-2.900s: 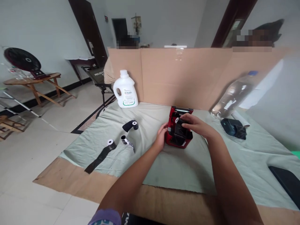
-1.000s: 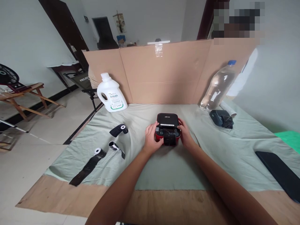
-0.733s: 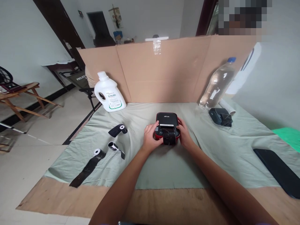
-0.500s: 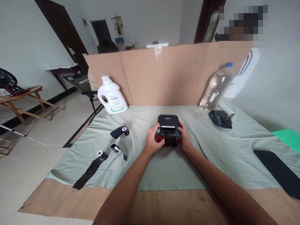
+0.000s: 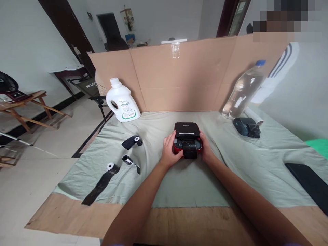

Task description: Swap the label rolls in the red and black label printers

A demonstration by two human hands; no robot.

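A small black and red label printer (image 5: 188, 128) sits on the cloth in front of me. A glossy black strip (image 5: 190, 151) hangs from its front. My left hand (image 5: 169, 150) grips its left side, thumb at the front edge and fingers along the side. My right hand (image 5: 206, 147) is closed against the right side, its fingers partly hidden behind the printer. Whether the lid is fully closed I cannot tell. To the left lie three partly unwound black rolls: a back roll (image 5: 132, 142), a small middle roll (image 5: 130, 163) and a front roll with a long tail (image 5: 101, 184).
A white detergent bottle (image 5: 122, 102) and a clear bottle with a blue cap (image 5: 243, 90) stand before a cardboard screen (image 5: 179, 80). A dark wrapped device (image 5: 246, 127) and a black phone (image 5: 309, 184) lie on the right. A person's white sleeve (image 5: 284, 65) shows behind the screen.
The view has shifted slightly, so most things on the table sit a little higher and farther right. Both hands stay on the printer's sides.
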